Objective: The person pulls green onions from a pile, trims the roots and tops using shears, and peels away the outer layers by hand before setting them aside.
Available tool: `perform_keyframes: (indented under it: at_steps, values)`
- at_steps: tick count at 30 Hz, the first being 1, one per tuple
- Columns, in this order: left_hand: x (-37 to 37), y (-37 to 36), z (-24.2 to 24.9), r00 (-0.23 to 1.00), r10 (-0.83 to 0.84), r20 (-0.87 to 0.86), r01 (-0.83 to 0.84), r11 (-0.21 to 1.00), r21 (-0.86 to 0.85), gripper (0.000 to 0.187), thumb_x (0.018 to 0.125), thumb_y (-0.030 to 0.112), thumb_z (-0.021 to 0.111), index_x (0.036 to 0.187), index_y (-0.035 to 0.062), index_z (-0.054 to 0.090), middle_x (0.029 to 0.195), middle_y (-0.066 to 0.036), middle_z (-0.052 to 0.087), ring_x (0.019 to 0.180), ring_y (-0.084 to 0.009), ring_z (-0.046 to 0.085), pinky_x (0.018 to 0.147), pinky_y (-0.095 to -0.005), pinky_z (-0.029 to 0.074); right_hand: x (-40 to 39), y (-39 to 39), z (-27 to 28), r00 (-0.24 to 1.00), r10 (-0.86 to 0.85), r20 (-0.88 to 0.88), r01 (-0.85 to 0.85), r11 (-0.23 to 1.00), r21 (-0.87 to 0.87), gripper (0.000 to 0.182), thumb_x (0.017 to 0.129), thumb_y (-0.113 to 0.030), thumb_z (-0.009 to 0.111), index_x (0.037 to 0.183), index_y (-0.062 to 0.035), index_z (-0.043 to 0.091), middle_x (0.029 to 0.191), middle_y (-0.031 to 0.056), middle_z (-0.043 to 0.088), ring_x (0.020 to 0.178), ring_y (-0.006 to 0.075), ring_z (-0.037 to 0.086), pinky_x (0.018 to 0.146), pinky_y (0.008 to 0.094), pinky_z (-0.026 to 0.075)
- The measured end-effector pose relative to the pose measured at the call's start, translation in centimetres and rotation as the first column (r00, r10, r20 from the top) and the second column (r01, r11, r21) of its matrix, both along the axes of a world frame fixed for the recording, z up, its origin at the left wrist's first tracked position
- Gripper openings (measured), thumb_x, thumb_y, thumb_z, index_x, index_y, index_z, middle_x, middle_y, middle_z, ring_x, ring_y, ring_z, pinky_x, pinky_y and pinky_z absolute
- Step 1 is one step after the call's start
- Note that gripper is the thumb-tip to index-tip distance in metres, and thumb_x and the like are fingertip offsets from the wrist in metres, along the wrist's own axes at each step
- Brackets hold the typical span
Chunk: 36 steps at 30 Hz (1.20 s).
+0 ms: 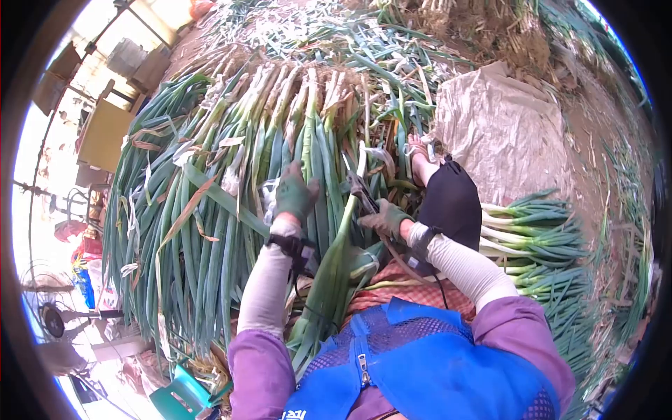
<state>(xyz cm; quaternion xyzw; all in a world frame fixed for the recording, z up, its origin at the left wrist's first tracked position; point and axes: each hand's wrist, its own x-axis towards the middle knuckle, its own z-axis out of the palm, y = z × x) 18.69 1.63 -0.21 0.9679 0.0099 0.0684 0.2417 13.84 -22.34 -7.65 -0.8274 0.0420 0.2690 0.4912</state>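
My left hand point(297, 194), in a green glove, is over the large pile of long green onions point(210, 231), its fingers apart and nothing seen in them. My right hand point(387, 218), also gloved, is closed round a dark tool point(362, 192) with a hose or cord running from it. The tool's tip touches or lies just beside the pale stem of a single green onion point(341, 245). That onion lies upright across my lap, its leaves reaching towards the blue vest.
Trimmed onions point(539, 238) with white stems lie in a stack at the right. A pale sack point(500, 133) is spread beyond my bare foot and dark-clothed knee. Loose leaves litter the ground at the top. A green plastic stool point(180, 397) stands at the lower left.
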Motion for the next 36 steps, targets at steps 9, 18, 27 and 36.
perform_keyframes:
  at_steps: [9,18,27,36]
  values:
    - [11.1,-3.7,-0.7,0.901,0.318,-0.296,-0.168,0.884,0.436,0.093,0.070,0.050,0.077,0.143,0.0063,0.039,0.139,-0.018,0.051,0.127,-0.0352,0.049,0.107,-0.0392,0.039,1.4,-0.3,1.7,0.999,0.015,-0.050,-0.020,0.994,-0.108,0.065,0.066,-0.046,0.076,0.106,0.0012,0.055,0.090,0.0176,0.063,0.082,0.0286,0.063,0.076,0.0384,0.049]
    - [9.9,-1.6,0.7,0.924,0.220,-0.311,-0.205,0.975,0.082,0.075,0.064,0.038,0.075,0.127,0.0008,0.057,0.122,-0.023,0.061,0.112,-0.0317,0.061,0.097,-0.0381,0.047,1.3,0.1,2.1,0.998,0.017,-0.068,-0.029,0.983,-0.183,0.070,0.063,-0.041,0.075,0.113,0.0036,0.056,0.104,0.0230,0.065,0.098,0.0349,0.065,0.086,0.0405,0.050]
    - [4.0,3.4,14.9,0.926,-0.086,0.368,0.280,0.809,-0.517,0.027,0.077,0.011,0.072,0.099,0.0007,0.061,0.084,-0.008,0.066,0.072,-0.0125,0.061,0.062,-0.0272,0.050,0.9,0.5,-1.1,0.998,0.006,0.056,0.008,0.967,-0.253,0.072,0.062,-0.041,0.077,0.114,0.0046,0.055,0.107,0.0256,0.064,0.099,0.0358,0.064,0.086,0.0402,0.050]
    - [-9.7,9.6,45.7,0.482,0.004,0.876,0.182,0.978,-0.105,0.034,0.077,0.008,0.073,0.108,0.0012,0.061,0.094,-0.011,0.065,0.083,-0.0195,0.061,0.073,-0.0324,0.050,1.0,0.0,-1.4,0.999,0.039,0.028,-0.034,0.986,-0.166,0.074,0.063,-0.037,0.078,0.117,0.0062,0.052,0.095,0.0232,0.065,0.086,0.0338,0.066,0.075,0.0395,0.053]
